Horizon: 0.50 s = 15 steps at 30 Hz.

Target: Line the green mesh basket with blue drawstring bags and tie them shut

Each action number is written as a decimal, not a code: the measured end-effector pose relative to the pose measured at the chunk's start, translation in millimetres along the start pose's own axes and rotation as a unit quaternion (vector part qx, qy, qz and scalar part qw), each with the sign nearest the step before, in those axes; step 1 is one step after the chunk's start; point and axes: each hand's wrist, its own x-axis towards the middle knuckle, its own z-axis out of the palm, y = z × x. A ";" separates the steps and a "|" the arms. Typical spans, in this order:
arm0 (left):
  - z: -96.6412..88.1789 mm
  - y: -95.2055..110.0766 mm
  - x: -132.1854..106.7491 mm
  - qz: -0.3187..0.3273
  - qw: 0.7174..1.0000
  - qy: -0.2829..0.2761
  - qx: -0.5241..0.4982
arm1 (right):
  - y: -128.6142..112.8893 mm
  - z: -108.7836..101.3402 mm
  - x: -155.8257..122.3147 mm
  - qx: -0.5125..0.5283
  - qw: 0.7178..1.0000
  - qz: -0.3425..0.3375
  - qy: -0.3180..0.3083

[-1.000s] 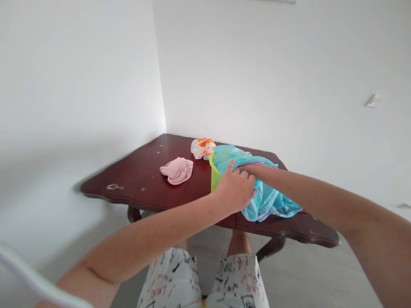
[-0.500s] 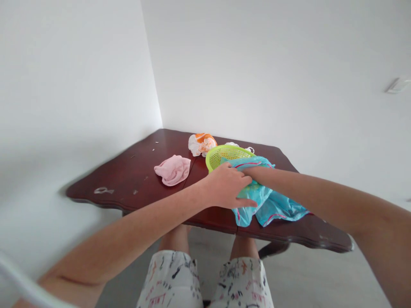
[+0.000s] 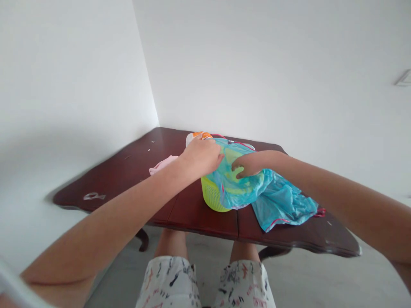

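A yellow-green perforated plastic basket [image 3: 213,197] stands near the front middle of the table. Over its mouth lies a translucent blue plastic bag [image 3: 244,196] with a red drawstring edge, its rest trailing onto the table at the right. My left hand [image 3: 203,155] is closed at the basket's left rim, gripping the bag's edge. Inside the mouth, my right hand [image 3: 248,164] rests against the spread plastic, thumb and fingers apart and curved. The basket's right side and contents are hidden beneath the bag.
Behind my left arm lies a folded pink cloth [image 3: 163,164], partly covered. A white and orange plastic bag [image 3: 192,137] sits behind the basket. The dark red wooden table [image 3: 128,171] has wavy edges and stands against white walls.
The blue bag has been spread across the basket's mouth. My left hand has moved up and left, closing on the bag's edge; my right hand has come into view over it.
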 end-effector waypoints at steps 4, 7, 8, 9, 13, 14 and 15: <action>10.2 -26.7 20.1 -0.041 0.997 -0.034 -0.058 | 24.6 -3.3 -22.3 -0.072 0.991 -0.102 0.048; 33.2 -42.6 31.0 -0.052 0.991 -0.051 -0.111 | 39.3 12.6 -32.1 -0.055 0.985 -0.100 0.130; 43.6 -47.7 33.8 -0.052 0.988 -0.052 -0.137 | 43.8 18.3 -32.3 -0.047 0.983 -0.088 0.157; 54.8 -52.7 36.3 -0.053 0.984 -0.048 -0.166 | 48.1 23.6 -31.1 -0.034 0.980 -0.071 0.182; 100.6 -70.9 44.8 -0.091 0.939 -0.009 -0.333 | 60.3 37.2 -16.1 0.051 0.960 -0.006 0.277; 110.5 -74.6 46.7 -0.101 0.921 -0.002 -0.376 | 61.9 39.2 -11.0 0.071 0.953 0.008 0.295; 119.3 -77.7 48.5 -0.106 0.905 0.004 -0.412 | 63.3 41.0 -5.8 0.090 0.947 0.021 0.309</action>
